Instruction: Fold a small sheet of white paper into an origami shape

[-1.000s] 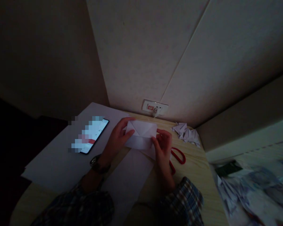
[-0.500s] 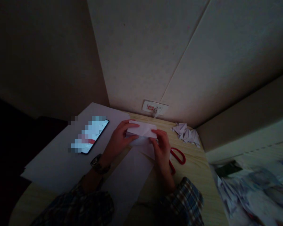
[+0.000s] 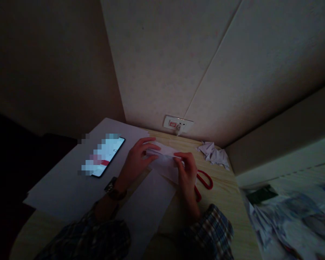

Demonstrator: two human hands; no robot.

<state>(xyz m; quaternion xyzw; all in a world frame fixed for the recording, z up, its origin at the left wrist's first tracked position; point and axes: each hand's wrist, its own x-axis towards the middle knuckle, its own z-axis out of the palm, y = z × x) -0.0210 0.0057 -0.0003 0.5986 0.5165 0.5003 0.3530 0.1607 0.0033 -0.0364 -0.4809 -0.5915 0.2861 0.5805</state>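
I hold a small white folded paper (image 3: 164,159) between both hands over a light wooden table (image 3: 224,187). My left hand (image 3: 137,160) pinches its left end, thumb below and fingers on top. My right hand (image 3: 188,171) pinches its right end. The paper's top flap lies folded down nearly flat. Both wrists wear plaid sleeves, and a watch sits on the left one.
A lit phone (image 3: 103,155) lies on a large white sheet (image 3: 59,187) at the left. Red-handled scissors (image 3: 204,180) rest by my right hand. Several folded paper pieces (image 3: 213,151) sit at the back right. A wall socket (image 3: 177,124) is behind. Clutter fills the right side.
The folded paper's upper part has been pressed down from a raised, open face to nearly flat. Both hands stayed at its ends and shifted slightly lower.
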